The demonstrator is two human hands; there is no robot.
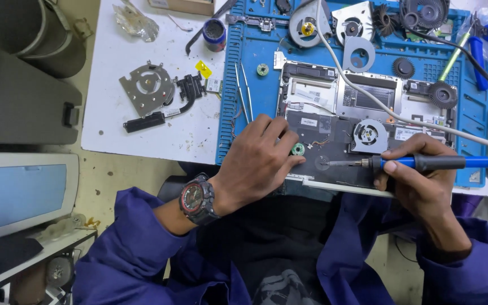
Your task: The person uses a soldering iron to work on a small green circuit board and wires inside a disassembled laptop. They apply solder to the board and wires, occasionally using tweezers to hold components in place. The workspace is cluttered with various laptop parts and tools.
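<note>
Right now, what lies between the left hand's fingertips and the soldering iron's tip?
In the head view, only bare dark laptop cover lies between the left hand, beside a small green ring, and the soldering iron tip.

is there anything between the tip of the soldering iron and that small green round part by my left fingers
Nothing visible does. The soldering iron in the right hand points left across bare dark laptop casing, and the small green round part sits just beyond its tip, beside the left hand fingertips. Thin wires lie nearby, off that line.

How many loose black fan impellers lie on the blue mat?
3, maybe more hidden: one impeller mid-mat, another toward the right, and a third on the top edge.
</note>
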